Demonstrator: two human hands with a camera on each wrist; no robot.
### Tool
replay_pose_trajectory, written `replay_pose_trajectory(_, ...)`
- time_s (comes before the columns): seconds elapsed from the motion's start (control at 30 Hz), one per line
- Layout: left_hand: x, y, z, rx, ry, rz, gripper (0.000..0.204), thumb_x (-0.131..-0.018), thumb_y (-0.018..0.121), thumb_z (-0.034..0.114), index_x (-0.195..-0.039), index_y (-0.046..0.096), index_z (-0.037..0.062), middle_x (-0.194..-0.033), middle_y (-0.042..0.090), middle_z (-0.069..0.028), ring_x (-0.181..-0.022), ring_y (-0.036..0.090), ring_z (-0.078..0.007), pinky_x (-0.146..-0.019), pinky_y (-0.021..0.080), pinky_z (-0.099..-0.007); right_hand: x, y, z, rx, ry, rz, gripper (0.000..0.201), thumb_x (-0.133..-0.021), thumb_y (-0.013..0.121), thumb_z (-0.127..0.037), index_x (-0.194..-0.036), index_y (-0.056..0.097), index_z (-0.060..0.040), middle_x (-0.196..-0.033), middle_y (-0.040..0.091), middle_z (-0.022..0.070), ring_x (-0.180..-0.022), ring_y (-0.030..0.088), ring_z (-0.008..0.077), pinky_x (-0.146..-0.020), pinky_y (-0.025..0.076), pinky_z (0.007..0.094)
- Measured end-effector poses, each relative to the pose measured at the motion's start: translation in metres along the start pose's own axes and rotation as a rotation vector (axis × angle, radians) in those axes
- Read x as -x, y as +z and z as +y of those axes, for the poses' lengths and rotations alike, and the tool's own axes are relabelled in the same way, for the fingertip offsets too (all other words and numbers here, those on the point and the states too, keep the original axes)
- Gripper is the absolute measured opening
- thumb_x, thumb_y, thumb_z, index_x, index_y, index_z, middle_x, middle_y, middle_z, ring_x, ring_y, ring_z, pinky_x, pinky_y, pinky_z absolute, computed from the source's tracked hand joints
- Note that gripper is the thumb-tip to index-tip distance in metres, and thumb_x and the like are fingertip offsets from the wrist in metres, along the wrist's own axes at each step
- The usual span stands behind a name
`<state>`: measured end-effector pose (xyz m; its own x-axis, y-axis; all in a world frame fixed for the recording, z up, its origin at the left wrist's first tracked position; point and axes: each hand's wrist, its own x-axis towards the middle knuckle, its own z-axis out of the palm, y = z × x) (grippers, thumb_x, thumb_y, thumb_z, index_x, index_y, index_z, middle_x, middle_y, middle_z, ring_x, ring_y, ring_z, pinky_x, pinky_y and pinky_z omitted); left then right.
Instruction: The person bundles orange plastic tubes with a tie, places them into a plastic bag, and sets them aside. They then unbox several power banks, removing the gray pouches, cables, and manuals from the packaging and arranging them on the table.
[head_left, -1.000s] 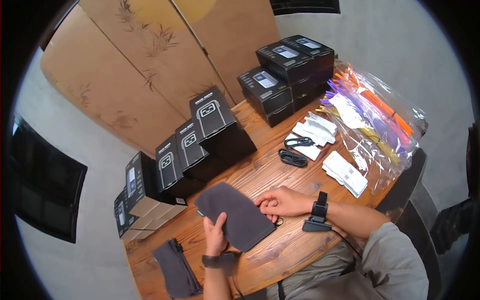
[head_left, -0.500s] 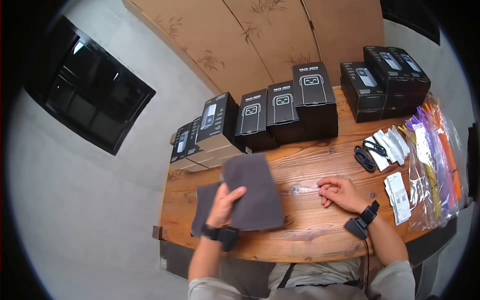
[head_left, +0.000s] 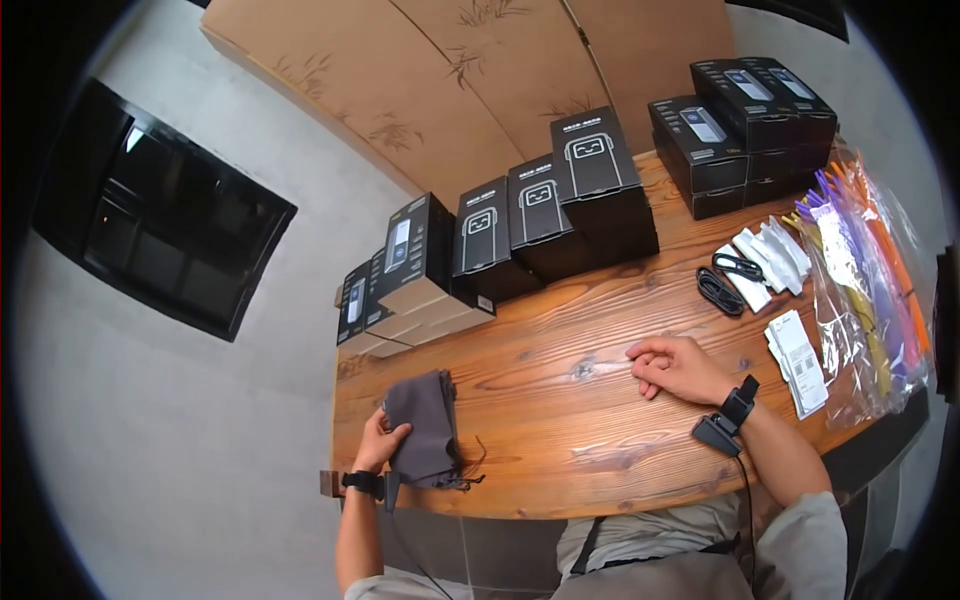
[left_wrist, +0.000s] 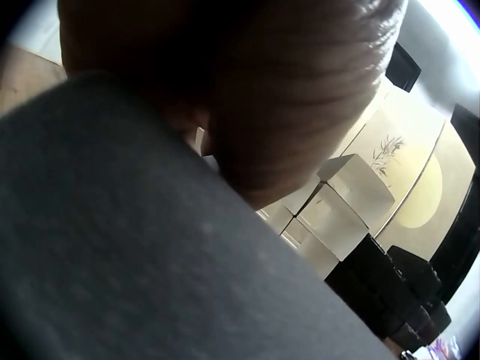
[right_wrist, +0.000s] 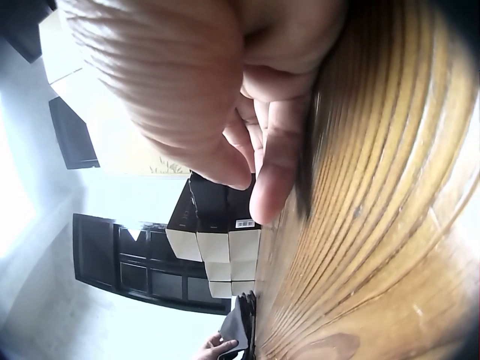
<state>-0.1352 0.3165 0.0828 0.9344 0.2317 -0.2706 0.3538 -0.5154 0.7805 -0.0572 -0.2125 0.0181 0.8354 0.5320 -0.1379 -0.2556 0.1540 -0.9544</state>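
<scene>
At the table's front left, a dark grey cloth pouch (head_left: pixel 422 428) lies on more folded dark cloth, black cord ends poking out at its lower right. My left hand (head_left: pixel 376 443) holds its left edge, thumb on top, other fingers partly hidden. Blurred grey cloth (left_wrist: pixel 142 225) fills much of the left wrist view below that hand (left_wrist: pixel 292 82). My right hand (head_left: pixel 682 370) rests on the wooden table, fingers loosely bent and holding nothing. The right wrist view shows that hand (right_wrist: pixel 180 82) close up against the wood, with the pouch (right_wrist: pixel 235 324) far off.
Black boxes with a face drawing (head_left: pixel 540 210) stand along the back, beside boxes with pale sides (head_left: pixel 415 250). More black boxes (head_left: pixel 745 140) are stacked back right. Black cables (head_left: pixel 720 291), white packets (head_left: pixel 775 258), white cards (head_left: pixel 797 362) and a plastic bag of coloured strips (head_left: pixel 875 290) lie right.
My left hand has carried the grey pouch left and down onto the other dark cloth. The right hand has drawn away from the pouch to lie on the table. The head view has shifted.
</scene>
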Motion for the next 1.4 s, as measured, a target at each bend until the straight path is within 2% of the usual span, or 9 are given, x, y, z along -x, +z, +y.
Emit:
replay_pose_trajectory(0.17,-0.007,-0.004,-0.005,-0.150,0.115,0.004,0.069,-0.084,0.072,0.003,-0.145,0.038,0.0035,-0.108,0.067,-0.0103,-0.096,0.065,-0.0160,-0.085,0.052,-0.0287,0.001,0.000,-0.002,0.019,-0.012,-0.014,0.031,-0.096,0.058,-0.005,-0.121,0.053,0.0103,-0.090,0.063,0.0086,-0.076,0.066,0.0134,-0.067,0.057,0.0246)
replay_pose_trajectory(0.33,0.009,-0.014,0.001,0.006,-0.211,0.108,0.099,-0.085,0.074,0.006,-0.156,0.005,0.0105,-0.116,0.061,-0.0130,-0.098,0.064,-0.0199,-0.081,0.054,-0.0303,0.001,-0.001,-0.002,0.108,-0.054,-0.014,0.029,-0.095,0.058,-0.005,-0.120,0.055,0.0107,-0.090,0.065,0.0099,-0.075,0.068,0.0140,-0.064,0.058,0.0249)
replay_pose_trajectory(0.5,0.042,-0.023,-0.010,0.130,-0.050,-0.165,0.113,-0.083,0.073,0.003,-0.155,-0.013,0.0208,-0.144,0.036,-0.0216,-0.100,0.063,-0.0280,-0.080,0.057,-0.0350,0.002,-0.006,0.005,0.173,-0.093,-0.006,0.031,-0.094,0.057,-0.007,-0.119,0.057,0.0106,-0.088,0.068,0.0107,-0.072,0.070,0.0137,-0.064,0.058,0.0257)
replay_pose_trajectory(0.57,0.051,-0.018,-0.001,0.111,-0.048,-0.133,0.113,-0.077,0.070,-0.008,-0.157,-0.002,0.0235,-0.136,0.046,-0.0228,-0.108,0.061,-0.0294,-0.076,0.058,-0.0397,0.004,-0.006,0.006,0.179,-0.102,0.003,0.032,-0.093,0.056,-0.008,-0.119,0.056,0.0112,-0.089,0.068,0.0111,-0.073,0.070,0.0141,-0.065,0.058,0.0258)
replay_pose_trajectory(0.83,0.037,-0.058,-0.012,0.144,-0.142,0.066,0.091,-0.082,0.068,-0.006,-0.156,0.019,0.0175,-0.137,0.049,-0.0173,-0.109,0.060,-0.0227,-0.086,0.053,-0.0329,0.004,-0.007,0.006,0.182,-0.105,-0.019,0.035,-0.094,0.055,-0.009,-0.121,0.055,0.0124,-0.092,0.068,0.0127,-0.075,0.071,0.0157,-0.066,0.058,0.0257)
replay_pose_trajectory(1.07,0.017,-0.034,-0.068,-0.357,-0.113,0.047,0.071,-0.080,0.071,0.000,-0.143,0.039,-0.0005,-0.139,0.046,-0.0182,-0.096,0.067,-0.0233,-0.076,0.055,-0.0306,0.005,-0.007,0.006,0.223,-0.122,-0.004,0.037,-0.093,0.055,-0.012,-0.121,0.055,0.0129,-0.091,0.069,0.0147,-0.075,0.072,0.0165,-0.065,0.058,0.0266)
replay_pose_trajectory(1.17,0.038,0.006,0.010,-0.665,-0.110,0.088,0.068,-0.078,0.075,0.008,-0.138,0.045,-0.0005,-0.136,0.045,-0.0205,-0.104,0.064,-0.0281,-0.082,0.055,-0.0344,0.006,-0.008,0.007,0.218,-0.133,-0.002,0.039,-0.091,0.055,-0.012,-0.121,0.055,0.0137,-0.090,0.070,0.0158,-0.074,0.072,0.0172,-0.065,0.058,0.0272)
replay_pose_trajectory(1.37,0.020,0.007,0.041,-0.802,-0.057,0.311,0.064,-0.079,0.075,0.019,-0.134,0.050,0.0001,-0.135,0.044,-0.0233,-0.122,0.050,-0.0354,-0.092,0.049,-0.0409,0.006,-0.008,0.005,0.213,-0.132,-0.007,0.039,-0.091,0.055,-0.012,-0.120,0.056,0.0138,-0.089,0.070,0.0153,-0.074,0.072,0.0171,-0.064,0.059,0.0279)
replay_pose_trajectory(1.4,0.018,0.010,0.044,-0.910,0.125,0.358,0.063,-0.079,0.075,0.018,-0.134,0.051,0.0001,-0.136,0.044,-0.0236,-0.121,0.051,-0.0351,-0.092,0.049,-0.0402,0.006,-0.008,0.006,0.213,-0.134,-0.009,0.039,-0.091,0.055,-0.012,-0.120,0.055,0.0139,-0.088,0.070,0.0153,-0.074,0.072,0.0171,-0.064,0.059,0.0280)
